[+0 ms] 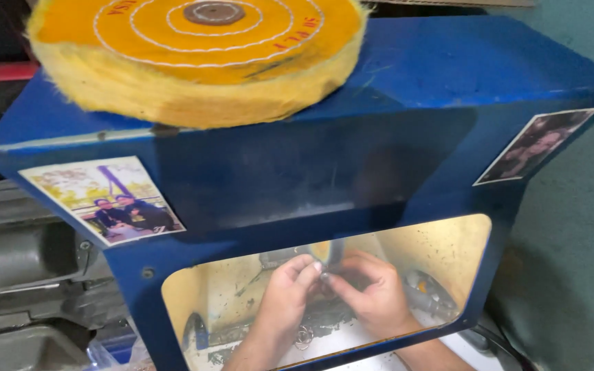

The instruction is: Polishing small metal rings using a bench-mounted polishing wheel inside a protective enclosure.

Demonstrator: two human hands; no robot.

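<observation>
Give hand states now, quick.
Left hand: fingers pinched on a small metal piece.
Right hand: closed on the same piece.

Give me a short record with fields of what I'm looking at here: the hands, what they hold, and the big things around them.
Setting: blue metal hood with a lit yellow opening at the front
Left hand: inside the opening, fingertips pinching a small metal piece
Right hand: inside the opening, fingers closed on the same piece
On top of hood: yellow cloth buffing wheel, lying flat
Stuck on hood: two photos, one at left, one at right
Floor of opening: small metal bits, too blurred to name
</observation>
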